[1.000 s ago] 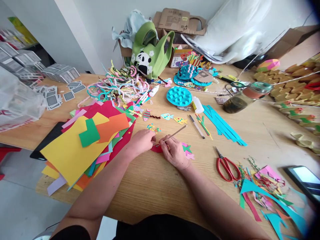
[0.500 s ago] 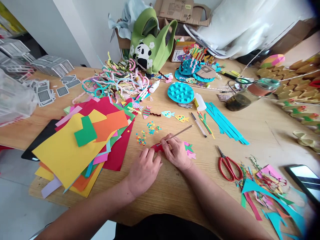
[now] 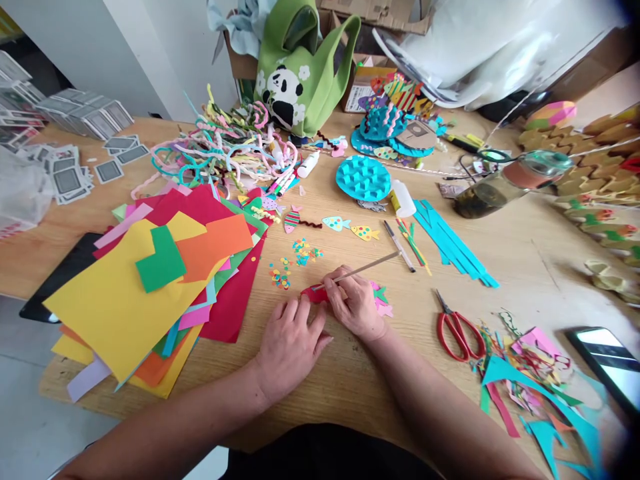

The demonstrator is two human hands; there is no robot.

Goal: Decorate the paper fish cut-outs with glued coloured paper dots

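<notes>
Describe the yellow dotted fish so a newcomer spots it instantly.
Find the round, bumpy turquoise disc mid-table. Just nearer the person lies a short row of paper fish. It's the rightmost: yellow with coloured dots, unlike the pale-blue fish beside it.

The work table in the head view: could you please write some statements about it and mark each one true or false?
1. The right hand holds a thin stick. True.
2. The left hand holds the scissors. False: the scissors lie on the table, beside the paper scraps.
3. A green paper piece lies on top of the yellow sheet. True.
4. The panda bag is red. False: it is green.
5. The pen lies beside narrow paper strips. True.
</notes>
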